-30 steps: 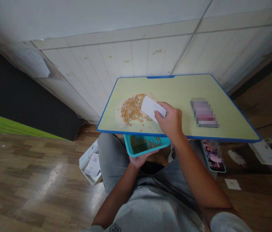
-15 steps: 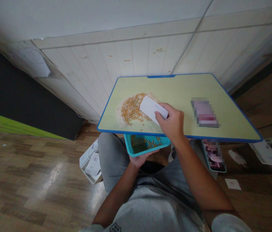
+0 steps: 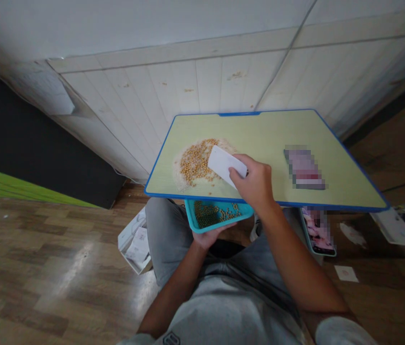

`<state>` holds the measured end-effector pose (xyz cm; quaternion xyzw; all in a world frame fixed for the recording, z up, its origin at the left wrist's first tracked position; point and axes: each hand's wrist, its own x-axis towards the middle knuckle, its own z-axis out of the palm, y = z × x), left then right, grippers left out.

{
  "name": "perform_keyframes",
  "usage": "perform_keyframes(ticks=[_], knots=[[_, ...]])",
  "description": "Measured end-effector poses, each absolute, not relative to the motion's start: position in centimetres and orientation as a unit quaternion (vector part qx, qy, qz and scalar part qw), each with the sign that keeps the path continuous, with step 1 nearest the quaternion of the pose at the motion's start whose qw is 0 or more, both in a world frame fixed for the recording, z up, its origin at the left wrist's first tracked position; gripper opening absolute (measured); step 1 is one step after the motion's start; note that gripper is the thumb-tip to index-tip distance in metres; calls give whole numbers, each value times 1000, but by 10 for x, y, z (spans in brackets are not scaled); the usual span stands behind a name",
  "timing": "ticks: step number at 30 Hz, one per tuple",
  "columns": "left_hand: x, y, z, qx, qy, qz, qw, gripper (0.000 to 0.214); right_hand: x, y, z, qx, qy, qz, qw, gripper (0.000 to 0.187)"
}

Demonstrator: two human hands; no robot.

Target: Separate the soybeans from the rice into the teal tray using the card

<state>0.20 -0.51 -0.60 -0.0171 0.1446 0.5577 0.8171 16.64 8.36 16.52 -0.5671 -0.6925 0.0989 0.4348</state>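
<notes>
Single head view, near, facing forward-down over tabletop (image 3: 260, 129).

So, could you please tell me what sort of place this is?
Probably a plain indoor room, perhaps in a home or workshop: wood-look floor, white panelled wall and a low blue-edged table.

On the table (image 3: 252, 129), near its right edge, lies a blurred slab (image 3: 305, 168); a box (image 3: 126, 235) sits below the front left corner; a cable (image 3: 297, 34) hangs behind the back edge.

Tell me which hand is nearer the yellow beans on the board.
Right. The right hand is beside the yellow beans, holding a white card at their edge; the left hand is lower, under the turquoise tray.
</notes>
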Motion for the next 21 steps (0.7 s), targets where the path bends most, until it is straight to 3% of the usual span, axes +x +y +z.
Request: perform_keyframes(ticks=[6, 21], knots=[[1, -4, -10, -35, 122, 550, 826, 84, 167, 87, 162, -587, -680, 54, 436, 36], [1, -4, -3, -52, 129, 550, 823, 82, 168, 79, 166, -578, -677, 98, 446, 38]])
